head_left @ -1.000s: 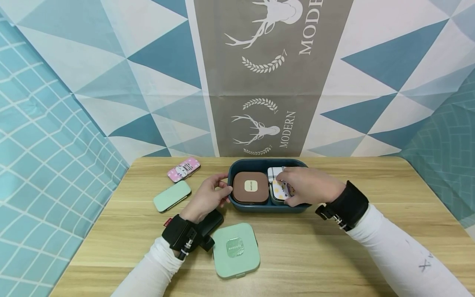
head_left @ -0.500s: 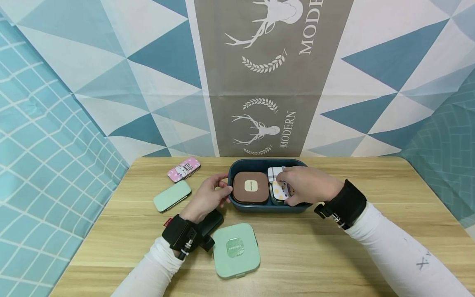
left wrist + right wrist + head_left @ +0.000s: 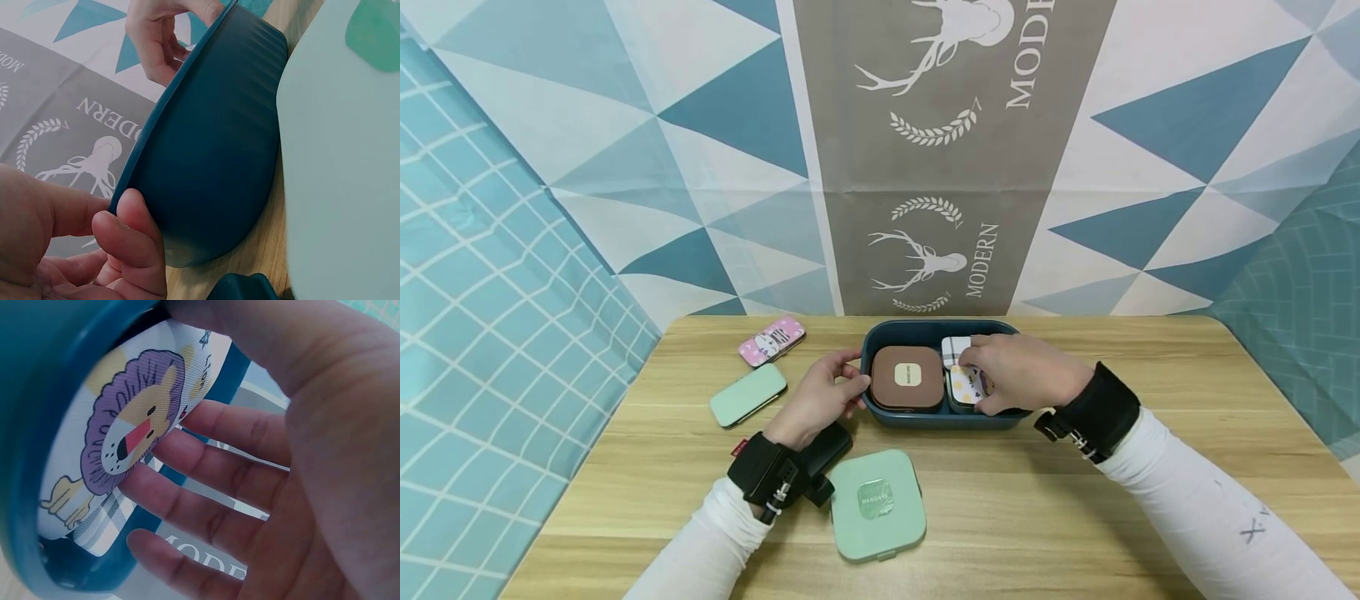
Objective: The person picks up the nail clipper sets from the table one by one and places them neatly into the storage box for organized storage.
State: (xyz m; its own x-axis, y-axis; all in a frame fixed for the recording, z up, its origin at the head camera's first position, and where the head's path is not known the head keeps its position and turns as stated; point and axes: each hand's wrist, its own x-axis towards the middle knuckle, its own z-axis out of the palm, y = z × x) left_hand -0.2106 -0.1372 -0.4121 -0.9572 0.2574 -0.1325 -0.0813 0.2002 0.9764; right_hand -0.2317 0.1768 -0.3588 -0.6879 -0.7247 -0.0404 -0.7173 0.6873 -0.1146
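In the head view a dark blue plastic bin (image 3: 943, 422) stands near the table's back edge. My left hand (image 3: 822, 395) pinches its left rim, fingers against the outer wall in the left wrist view. Inside the bin, a brown manicure case (image 3: 886, 392) lies on the left. On the right is a white lion-print case (image 3: 134, 422), which my right hand (image 3: 1024, 373) holds, thumb on its near edge and fingertips along the far one. A white checked case (image 3: 953, 350) lies behind it, partly covered by my right hand.
Left of the bin lie a pink cat-print case (image 3: 772, 342) and a mint oblong case (image 3: 748, 396). In front is a mint square case (image 3: 880, 507). A black item with a red tag (image 3: 740, 447) sits partly under my left wrist. Patterned cloth hangs behind the table (image 3: 1150, 400).
Both hands stay at the bin in nearly the same place. My right wrist and forearm have shifted very slightly to the left.
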